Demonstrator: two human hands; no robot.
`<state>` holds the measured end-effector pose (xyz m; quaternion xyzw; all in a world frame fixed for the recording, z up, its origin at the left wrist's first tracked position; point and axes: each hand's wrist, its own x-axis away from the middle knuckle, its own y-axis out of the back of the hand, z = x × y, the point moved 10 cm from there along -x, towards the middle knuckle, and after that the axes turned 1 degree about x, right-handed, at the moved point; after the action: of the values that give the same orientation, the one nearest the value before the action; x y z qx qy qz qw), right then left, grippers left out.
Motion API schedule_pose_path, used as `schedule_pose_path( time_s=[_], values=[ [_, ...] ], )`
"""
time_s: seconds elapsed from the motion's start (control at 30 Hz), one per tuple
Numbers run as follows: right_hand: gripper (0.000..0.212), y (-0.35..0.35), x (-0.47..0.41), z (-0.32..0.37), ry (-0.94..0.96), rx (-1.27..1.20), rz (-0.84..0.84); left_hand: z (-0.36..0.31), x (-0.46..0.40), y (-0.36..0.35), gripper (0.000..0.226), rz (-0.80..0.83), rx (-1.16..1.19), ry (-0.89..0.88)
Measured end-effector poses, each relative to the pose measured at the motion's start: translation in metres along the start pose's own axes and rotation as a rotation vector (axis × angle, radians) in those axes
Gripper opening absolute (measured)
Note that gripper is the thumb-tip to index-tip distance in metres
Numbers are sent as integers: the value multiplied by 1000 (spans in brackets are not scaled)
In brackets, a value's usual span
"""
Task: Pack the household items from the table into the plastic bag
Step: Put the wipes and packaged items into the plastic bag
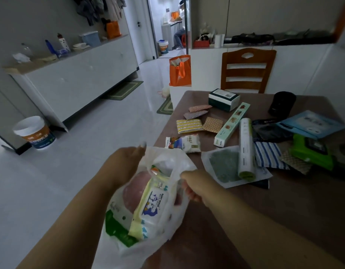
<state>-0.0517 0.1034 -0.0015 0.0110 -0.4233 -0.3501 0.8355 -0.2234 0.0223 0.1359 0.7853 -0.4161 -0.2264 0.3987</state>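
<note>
Head view: white plastic bag (117,230) held at the near table (284,220) edge, containing a baby wipes pack (156,204). Left hand (125,164) closed on the bag's far rim; right hand (194,189) gripping the near handle, spreading the mouth. Beyond, on the table: salt packet (184,143), roll of bags (246,150), long cling-film box (231,124), scouring pads (189,125), green-and-white carton (223,99), black cylinder (282,103). Wooden chair (247,68) behind.

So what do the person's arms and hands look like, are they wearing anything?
Both forearms are bare, with no sleeves in view. The left hand and right hand wear no gloves, and no watch or bracelet shows on either wrist. A long, pale fingernail shows on the left hand's fingers.
</note>
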Motion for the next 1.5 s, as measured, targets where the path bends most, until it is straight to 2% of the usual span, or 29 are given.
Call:
schedule_pose_path(
  time_s=[0.17,0.3,0.33,0.43,0.5,0.53,0.63,0.77,0.83,0.93,1.0,1.07,1.13,1.23,1.3,1.4,1.5],
  values=[
    [32,79,-25,19,110,-185,-312,-45,-60,-4,59,-34,69,-55],
    [21,113,-49,8,150,-260,-423,-69,-117,-43,47,107,-22,-25],
    [17,117,-57,8,182,-182,-420,-76,-130,-56,45,164,-73,-33],
    [27,134,-86,4,175,161,-449,-92,-160,-109,30,390,-236,-104],
    [31,137,-100,12,211,319,-415,-82,-172,-148,35,534,-367,-72],
    [31,143,-107,14,209,297,-415,-72,-178,-164,44,576,-438,-47],
    [39,161,-128,19,206,368,-426,-48,-190,-202,58,613,-523,3],
    [51,153,-158,27,261,818,-289,-26,-205,-233,60,616,-629,-21],
    [62,149,-170,24,239,1036,-215,-12,-214,-240,65,613,-617,31],
    [77,146,-177,26,254,1204,-212,-6,-223,-240,82,566,-580,77],
    [75,146,-178,29,274,1259,-241,-4,-227,-239,91,572,-564,83],
    [65,145,-179,33,304,1293,-247,-1,-228,-238,101,573,-607,59],
    [53,146,-180,35,336,1268,-243,1,-229,-236,106,557,-697,24],
    [41,156,-170,44,426,1074,-214,2,-233,-231,94,498,-694,28],
    [32,173,-157,54,500,852,-227,0,-235,-231,80,490,-613,41],
    [30,210,-139,64,559,484,-313,0,-235,-234,57,515,-412,74],
    [25,246,-124,62,615,141,-455,-7,-235,-238,62,536,-412,50]
  ],
)
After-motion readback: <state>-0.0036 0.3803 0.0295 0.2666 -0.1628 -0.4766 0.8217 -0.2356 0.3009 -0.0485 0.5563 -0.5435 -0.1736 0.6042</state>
